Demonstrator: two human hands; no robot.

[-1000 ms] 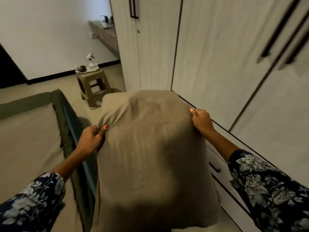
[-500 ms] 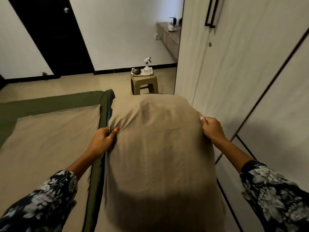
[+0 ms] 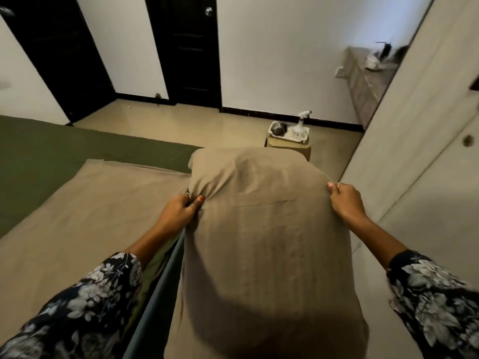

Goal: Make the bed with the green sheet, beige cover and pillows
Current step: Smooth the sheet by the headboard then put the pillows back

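Pillow: a beige pillow (image 3: 264,244) is held out in front of the person, its long side running away from the camera, over the right edge of the bed and the strip of floor beside it.
Left hand: the left hand (image 3: 178,211) grips the pillow's left edge near the far end, thumb on top and fingers curled under, bunching the cloth into folds; a ring shows on one finger.
Right hand: the right hand (image 3: 346,200) grips the pillow's right edge at about the same height, fingers curled over the fabric, also with a ring.
Sleeves: both arms wear dark sleeves (image 3: 77,307) with a pale flower print.
Green sheet: the green sheet (image 3: 77,151) covers the bed and shows bare across the far part of the mattress.
Beige cover: the beige cover (image 3: 85,211) lies flat on top of the green sheet, its far edge short of the sheet's end.
Bed edge: a blue-grey strip (image 3: 158,294) runs along the bed's side, just left of the pillow.
Stool: a small stool (image 3: 287,145) stands on the floor beyond the pillow, carrying a white tray (image 3: 290,132) with a spray bottle (image 3: 300,123) and a dark round thing.
Wardrobe: pale wardrobe doors (image 3: 420,141) fill the right side.
Doors: two dark doors (image 3: 189,47) stand in the white far wall.
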